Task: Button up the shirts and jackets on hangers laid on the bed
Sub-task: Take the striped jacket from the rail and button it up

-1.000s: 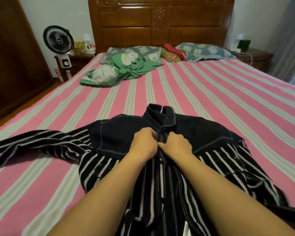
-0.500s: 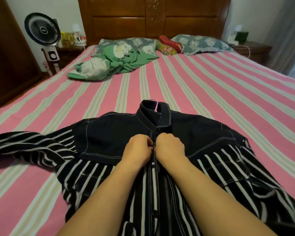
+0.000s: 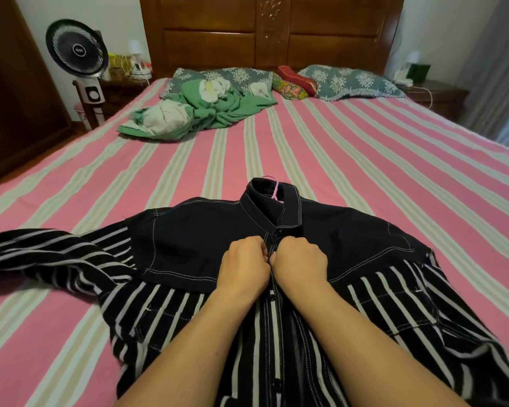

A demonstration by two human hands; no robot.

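Bed (image 3: 350, 148): pink sheet with pale stripes, carved wooden headboard (image 3: 271, 30) at the far end.

Shirt (image 3: 188, 248): dark, with a plain navy yoke stitched in white and black-and-white striped body and sleeves. Lies face up on the near half of the bed, collar toward the headboard, one sleeve thrown out to the left. A pink hanger hook (image 3: 275, 188) shows inside the collar. The top button (image 3: 277, 232) just under the collar is fastened.

Left hand (image 3: 243, 264): fingers curled, pinching the left edge of the shirt's front placket just below the top button.

Right hand (image 3: 300, 259): fingers curled, pinching the opposite placket edge. The two hands touch knuckle to knuckle over the centre line; the button between them is hidden, so whether it is through its hole cannot be told. Both forearms lie over the striped front.

Lower placket: a further button (image 3: 271, 295) shows just behind the wrists.

Far end of bed: a crumpled green and white garment (image 3: 206, 113) at left, two blue patterned pillows (image 3: 350, 80), a small red and multicoloured cushion (image 3: 294, 83) between them.

Beside the bed, left: a black standing fan (image 3: 77, 48) and a nightstand with small clutter. Right: a second nightstand (image 3: 435, 92).
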